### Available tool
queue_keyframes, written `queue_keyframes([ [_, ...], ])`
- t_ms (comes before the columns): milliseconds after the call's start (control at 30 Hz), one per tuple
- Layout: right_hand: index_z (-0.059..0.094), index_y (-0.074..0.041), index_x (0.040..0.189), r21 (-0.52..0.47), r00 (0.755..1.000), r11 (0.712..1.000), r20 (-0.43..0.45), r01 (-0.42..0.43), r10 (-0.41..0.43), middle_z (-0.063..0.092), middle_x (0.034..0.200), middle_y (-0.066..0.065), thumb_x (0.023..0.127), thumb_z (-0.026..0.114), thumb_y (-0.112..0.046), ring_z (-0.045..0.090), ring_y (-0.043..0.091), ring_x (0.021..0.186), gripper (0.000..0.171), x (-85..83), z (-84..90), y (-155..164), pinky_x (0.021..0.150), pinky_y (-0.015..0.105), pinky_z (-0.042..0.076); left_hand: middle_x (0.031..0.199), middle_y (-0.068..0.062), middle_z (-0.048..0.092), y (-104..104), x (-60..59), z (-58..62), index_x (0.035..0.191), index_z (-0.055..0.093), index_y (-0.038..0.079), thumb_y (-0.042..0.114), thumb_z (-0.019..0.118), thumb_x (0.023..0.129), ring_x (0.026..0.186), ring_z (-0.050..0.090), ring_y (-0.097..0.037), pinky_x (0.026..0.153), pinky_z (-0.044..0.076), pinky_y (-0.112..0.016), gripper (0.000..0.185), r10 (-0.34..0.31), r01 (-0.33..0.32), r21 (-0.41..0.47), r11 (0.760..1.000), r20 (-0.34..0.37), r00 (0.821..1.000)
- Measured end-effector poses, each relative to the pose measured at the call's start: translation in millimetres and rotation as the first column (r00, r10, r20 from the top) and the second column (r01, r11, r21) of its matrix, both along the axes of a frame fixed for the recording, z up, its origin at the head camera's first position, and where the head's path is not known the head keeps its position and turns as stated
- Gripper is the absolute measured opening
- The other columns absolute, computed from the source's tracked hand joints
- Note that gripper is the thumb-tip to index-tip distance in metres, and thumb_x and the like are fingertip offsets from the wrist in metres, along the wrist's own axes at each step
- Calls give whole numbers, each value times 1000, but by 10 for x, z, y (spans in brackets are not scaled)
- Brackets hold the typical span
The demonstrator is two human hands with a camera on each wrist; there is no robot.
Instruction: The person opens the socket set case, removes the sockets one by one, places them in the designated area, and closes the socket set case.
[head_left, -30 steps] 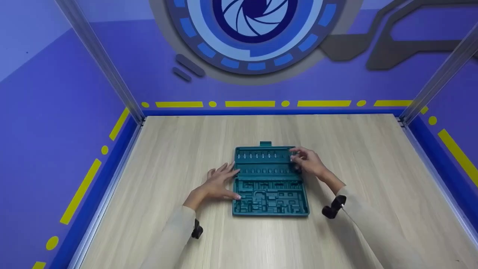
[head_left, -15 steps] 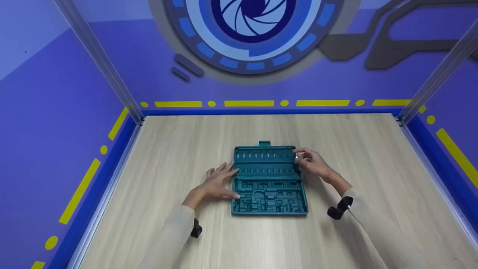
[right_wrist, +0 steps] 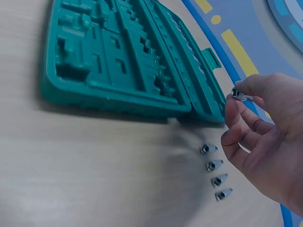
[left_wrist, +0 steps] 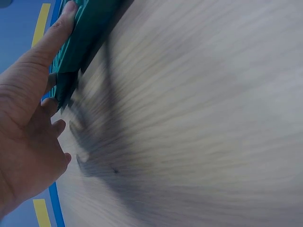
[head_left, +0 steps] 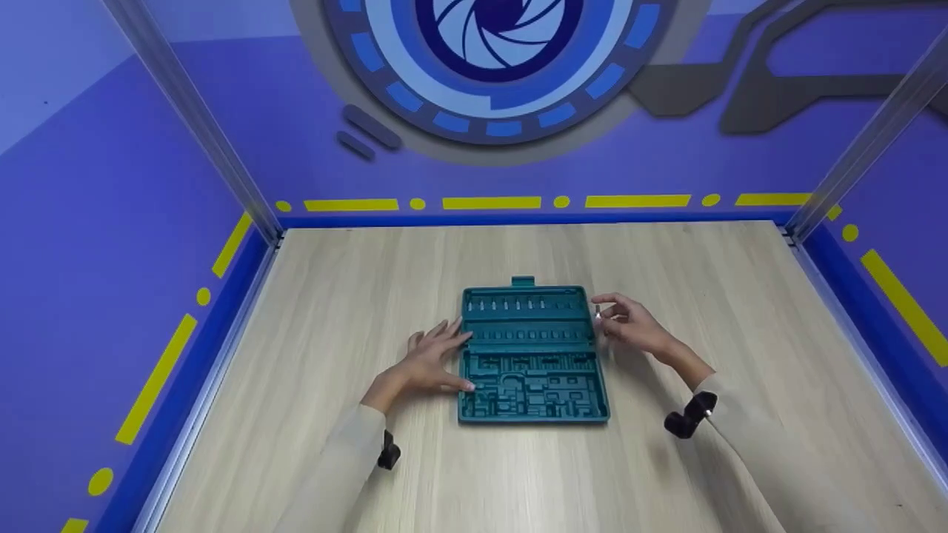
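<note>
A green molded tool case (head_left: 529, 385) lies unfolded on the table. My left hand (head_left: 429, 366) rests against its left side, fingers spread and fairly straight; the thumb lies on the rim, as the left wrist view also shows. Beyond the case's right edge, my right hand (head_left: 633, 329) pinches a small shiny socket bit (right_wrist: 240, 94) between thumb and index finger, the other fingers loosely bent. Several similar socket bits (right_wrist: 214, 165) stand in a line on the table below that hand, hidden behind it in the head view.
More small metal bits (head_left: 506, 304) sit in a row in the case's far half, whose right-hand slots show none. A latch tab (head_left: 523, 281) sticks out at the far edge. Blue walls surround the wooden table (head_left: 355, 281) at the back and sides.
My right hand has drawn away from the upper right of the case to the right, carrying the socket bit out past the rim. My left hand has stayed on the case's left side.
</note>
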State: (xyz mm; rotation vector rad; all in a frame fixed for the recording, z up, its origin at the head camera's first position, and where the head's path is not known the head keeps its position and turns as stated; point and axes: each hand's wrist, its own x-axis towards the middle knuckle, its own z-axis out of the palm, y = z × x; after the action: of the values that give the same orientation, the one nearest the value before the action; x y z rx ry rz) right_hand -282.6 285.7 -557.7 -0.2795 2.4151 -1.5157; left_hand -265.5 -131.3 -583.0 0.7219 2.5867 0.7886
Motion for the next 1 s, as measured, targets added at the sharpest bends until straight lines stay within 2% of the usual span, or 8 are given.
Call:
queue_keyframes([
  [200, 49, 5, 143, 21, 1000, 1000, -8, 22, -22, 65, 113, 29, 102, 61, -12, 69, 23, 98, 46, 28, 25, 171, 79, 29, 57, 173, -10, 13, -11, -12, 0, 161, 35, 18, 56, 85, 76, 160, 7, -40, 121, 3, -71, 106, 7, -7, 2, 1000, 7, 1000],
  [533, 51, 3, 144, 110, 998, 992, -46, 56, -51, 64, 113, 26, 102, 58, -8, 67, 21, 91, 44, 115, 15, 518, 73, 27, 54, 174, -9, 10, -11, -8, -13, 161, 33, 19, 57, 85, 77, 160, 5, -39, 121, 3, -71, 106, -1, 1, 3, 1000, 13, 1000],
  [800, 54, 8, 140, 162, 993, 985, -111, 63, -46, 67, 106, 25, 100, 62, -7, 69, 16, 87, 43, 146, -27, 722, 70, 21, 50, 173, -12, 12, -21, -1, -16, 161, 35, 16, 57, 85, 76, 159, 7, -42, 120, 4, -72, 106, -6, 6, 25, 1000, -2, 1000],
  [1000, 55, 10, 137, 209, 992, 975, -119, 72, -47, 69, 106, 27, 100, 61, -5, 70, 24, 92, 40, 156, -83, 807, 70, 19, 50, 173, -11, 12, -23, -3, -14, 161, 34, 18, 55, 85, 78, 160, 6, -41, 119, 5, -73, 104, -15, 15, 27, 1000, 5, 1000],
])
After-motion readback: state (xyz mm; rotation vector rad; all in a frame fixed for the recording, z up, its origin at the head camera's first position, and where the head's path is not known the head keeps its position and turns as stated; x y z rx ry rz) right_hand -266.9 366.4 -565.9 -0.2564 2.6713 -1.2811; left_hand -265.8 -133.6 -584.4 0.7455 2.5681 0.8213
